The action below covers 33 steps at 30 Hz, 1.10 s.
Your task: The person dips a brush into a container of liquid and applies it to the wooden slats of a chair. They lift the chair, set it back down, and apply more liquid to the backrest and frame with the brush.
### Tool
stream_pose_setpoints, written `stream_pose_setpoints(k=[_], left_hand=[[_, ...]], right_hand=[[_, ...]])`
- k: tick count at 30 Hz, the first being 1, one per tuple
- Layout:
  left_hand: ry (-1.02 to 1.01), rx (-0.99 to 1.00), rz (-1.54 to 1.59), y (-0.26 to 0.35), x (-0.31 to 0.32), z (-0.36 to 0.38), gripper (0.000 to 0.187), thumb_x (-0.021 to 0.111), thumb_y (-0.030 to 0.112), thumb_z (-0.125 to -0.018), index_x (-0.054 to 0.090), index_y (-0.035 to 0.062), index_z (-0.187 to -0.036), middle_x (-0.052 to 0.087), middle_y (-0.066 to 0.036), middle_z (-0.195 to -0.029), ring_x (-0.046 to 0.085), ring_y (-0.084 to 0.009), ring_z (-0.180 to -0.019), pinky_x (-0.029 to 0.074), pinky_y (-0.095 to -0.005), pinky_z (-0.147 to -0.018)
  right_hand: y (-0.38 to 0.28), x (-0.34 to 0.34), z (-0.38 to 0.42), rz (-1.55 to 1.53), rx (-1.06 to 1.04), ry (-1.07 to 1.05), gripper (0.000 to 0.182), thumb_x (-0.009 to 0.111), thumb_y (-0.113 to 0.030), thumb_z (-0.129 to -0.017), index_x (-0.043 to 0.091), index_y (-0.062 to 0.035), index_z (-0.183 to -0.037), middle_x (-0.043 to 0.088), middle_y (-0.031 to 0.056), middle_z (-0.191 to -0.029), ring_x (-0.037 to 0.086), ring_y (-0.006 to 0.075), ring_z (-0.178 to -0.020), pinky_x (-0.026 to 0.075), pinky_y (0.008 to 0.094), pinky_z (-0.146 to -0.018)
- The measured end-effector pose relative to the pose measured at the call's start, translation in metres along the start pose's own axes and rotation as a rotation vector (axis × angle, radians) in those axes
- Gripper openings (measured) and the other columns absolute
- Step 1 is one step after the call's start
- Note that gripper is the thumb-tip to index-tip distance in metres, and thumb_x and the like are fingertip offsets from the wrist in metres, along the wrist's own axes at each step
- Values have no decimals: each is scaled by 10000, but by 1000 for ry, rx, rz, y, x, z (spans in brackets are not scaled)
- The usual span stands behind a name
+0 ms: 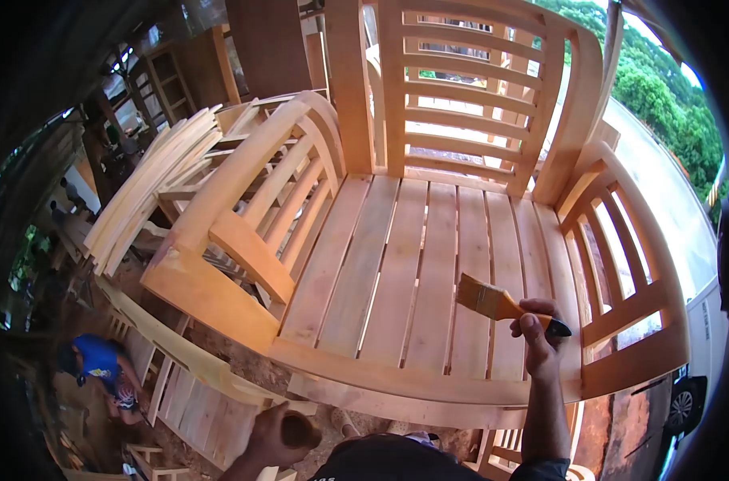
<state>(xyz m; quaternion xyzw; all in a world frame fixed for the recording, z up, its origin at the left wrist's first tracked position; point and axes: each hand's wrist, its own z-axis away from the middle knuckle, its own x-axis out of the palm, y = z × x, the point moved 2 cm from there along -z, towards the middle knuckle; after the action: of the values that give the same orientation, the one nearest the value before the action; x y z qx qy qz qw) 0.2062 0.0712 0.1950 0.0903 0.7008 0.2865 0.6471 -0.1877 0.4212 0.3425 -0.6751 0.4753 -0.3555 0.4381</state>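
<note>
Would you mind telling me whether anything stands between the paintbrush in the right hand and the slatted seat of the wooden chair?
Nothing visible does. The right hand holds the flat wooden-handled paintbrush just above the pale slatted seat of the unfinished wooden chair, with its bristles pointing over bare slats. The left hand is low, clear of the seat.

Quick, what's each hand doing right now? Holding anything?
Left hand: closed around a small brown container.
Right hand: closed on a paintbrush, held above the wooden chair's seat slats.
</note>
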Motion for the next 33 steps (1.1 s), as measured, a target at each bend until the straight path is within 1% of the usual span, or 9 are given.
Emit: stream_pose_setpoints(k=[5,8,12,18,20,23,26,30,33], left_hand=[[55,-38,-169,53,-126,10,1282,956,483,-567,305,-53,-1534,585,-265,-1272,604,-413,-1175,475,-528,-1040],[45,-85,3,89,-188,-1,1326,956,431,-565,234,-69,-1558,582,-261,-1281,614,-403,-1178,491,-504,-1032],[230,165,181,146,-222,-49,1389,959,372,-561,135,-63,-1592,596,-238,-1265,646,-375,-1156,513,-452,-1033],[352,464,262,188,-190,-154,1379,958,242,-611,60,-27,-1623,629,-239,-1242,692,-347,-1104,545,-438,-1006],[362,415,216,211,-180,-186,1373,958,259,-617,70,-4,-1631,644,-256,-1242,692,-369,-1115,549,-456,-1004],[392,530,182,232,-163,-229,1333,940,255,-632,97,7,-1633,687,-255,-1154,701,-398,-1080,562,-461,-976],[382,570,167,240,-145,-263,1319,932,265,-636,106,-7,-1628,702,-232,-1120,709,-389,-1052,570,-457,-962],[375,610,149,240,-121,-297,1317,925,295,-642,106,-12,-1626,712,-211,-1092,719,-373,-1009,578,-451,-942],[314,595,211,232,-97,-319,1328,928,322,-638,104,24,-1636,678,-233,-1163,675,-416,-1076,532,-502,-991]], right_hand=[[-8,11,-9,56,-41,-41,328,752,-263,-953,680,36,-1070,715,84,-779,668,121,-710,543,264,-662],[-15,13,-15,32,-63,-42,345,758,-280,-948,682,35,-1065,714,85,-779,669,121,-712,543,264,-661],[-27,7,-18,-14,-84,-34,330,748,-267,-961,664,25,-1089,700,73,-789,659,123,-718,530,265,-669],[-39,-15,-20,-24,-153,10,285,727,-229,-987,627,11,-1102,657,65,-783,609,120,-676,490,266,-644],[-49,-24,-21,-8,-196,53,278,729,-226,-985,622,17,-1066,632,66,-796,607,125,-663,490,264,-636],[-64,-38,-23,12,-266,125,300,745,-243,-979,617,13,-1068,625,75,-852,618,137,-659,497,277,-626],[-78,-44,-30,62,-283,141,322,730,-282,-993,616,3,-1089,620,57,-787,619,137,-658,489,273,-624],[-99,-32,-50,49,-340,120,256,615,-232,-1055,630,19,-1104,658,82,-777,629,137,-663,489,275,-628],[-107,-7,-73,35,-308,89,245,631,-211,-1046,648,22,-1119,669,61,-802,632,117,-685,499,269,-632]])
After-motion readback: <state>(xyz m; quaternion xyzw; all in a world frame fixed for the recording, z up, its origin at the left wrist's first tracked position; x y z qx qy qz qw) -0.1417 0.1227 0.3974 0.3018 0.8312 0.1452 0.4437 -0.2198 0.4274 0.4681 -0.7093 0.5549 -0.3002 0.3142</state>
